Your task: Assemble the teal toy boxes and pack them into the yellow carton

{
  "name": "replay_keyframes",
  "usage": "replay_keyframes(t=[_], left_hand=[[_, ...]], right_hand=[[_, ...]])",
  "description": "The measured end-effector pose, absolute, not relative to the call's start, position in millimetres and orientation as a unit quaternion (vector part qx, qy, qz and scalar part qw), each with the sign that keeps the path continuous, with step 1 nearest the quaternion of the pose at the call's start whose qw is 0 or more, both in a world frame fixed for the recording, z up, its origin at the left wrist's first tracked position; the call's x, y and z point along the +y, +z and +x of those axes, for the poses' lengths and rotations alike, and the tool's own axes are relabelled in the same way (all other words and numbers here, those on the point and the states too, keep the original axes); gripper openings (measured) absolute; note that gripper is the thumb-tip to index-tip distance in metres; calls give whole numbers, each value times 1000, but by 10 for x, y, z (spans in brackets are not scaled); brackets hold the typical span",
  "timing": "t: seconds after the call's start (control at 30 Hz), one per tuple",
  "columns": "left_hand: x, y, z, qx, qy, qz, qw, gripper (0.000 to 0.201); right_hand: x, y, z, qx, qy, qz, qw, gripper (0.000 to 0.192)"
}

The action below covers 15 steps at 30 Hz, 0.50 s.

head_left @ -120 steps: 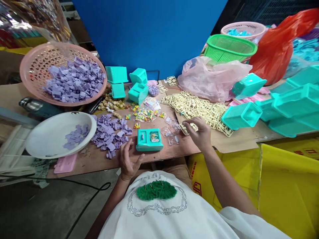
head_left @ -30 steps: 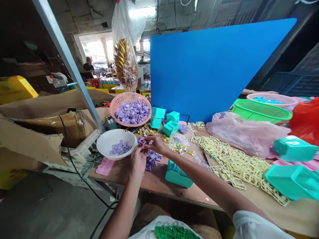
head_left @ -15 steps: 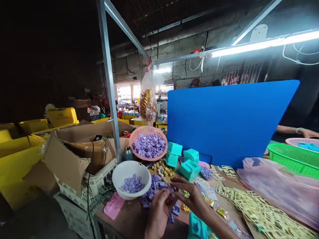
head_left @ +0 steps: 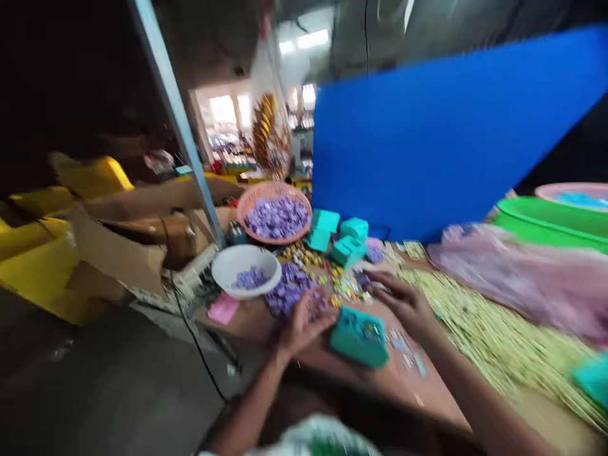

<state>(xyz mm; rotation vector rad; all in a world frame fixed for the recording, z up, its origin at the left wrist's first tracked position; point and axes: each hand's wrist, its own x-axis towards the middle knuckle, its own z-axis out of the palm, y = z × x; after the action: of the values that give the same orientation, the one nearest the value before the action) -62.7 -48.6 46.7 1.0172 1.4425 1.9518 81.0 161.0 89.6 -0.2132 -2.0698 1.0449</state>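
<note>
My left hand (head_left: 306, 323) is over the near edge of a pile of purple plastic pieces (head_left: 287, 288), fingers apart, with nothing visible in it. My right hand (head_left: 406, 303) reaches over the table to the right, thumb and fingers closing on a small dark purple plastic piece (head_left: 363, 279); motion blurs its outline. Between my hands lies a turquoise plastic case (head_left: 360, 337) with small details on its top. Small yellow and multicoloured bits (head_left: 342, 285) are scattered just beyond it.
A white bowl (head_left: 223, 269) and a pink basket (head_left: 242, 212) hold purple pieces. More turquoise cases (head_left: 349, 251) stand behind. Pale yellow plastic frames (head_left: 468, 310), a pink plastic bag (head_left: 513, 272) and a green basket (head_left: 546, 215) are on the right. A blue panel (head_left: 427, 139) rises behind.
My hands were together over the purple pieces and have come apart, the right one moving right with a purple piece. My view has tipped downward, showing more of the turquoise case.
</note>
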Motion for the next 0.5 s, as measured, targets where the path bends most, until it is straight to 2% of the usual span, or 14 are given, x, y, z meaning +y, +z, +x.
replay_keyframes(t=[0.1,0.17,0.3,0.5], left_hand=[[-520,169,-705,535,699,344,326,90],[-467,5,-751,546,665,383,336,100],[-337,-82,-788,559,620,454,313,98],[-216,-121,-698,541,640,447,314,89]], right_hand=[[1508,905,960,-798,466,-119,363,34],[1405,837,968,-803,471,-109,349,33],[1200,668,959,-845,404,-106,334,31],[1172,539,975,-893,320,-112,297,29]])
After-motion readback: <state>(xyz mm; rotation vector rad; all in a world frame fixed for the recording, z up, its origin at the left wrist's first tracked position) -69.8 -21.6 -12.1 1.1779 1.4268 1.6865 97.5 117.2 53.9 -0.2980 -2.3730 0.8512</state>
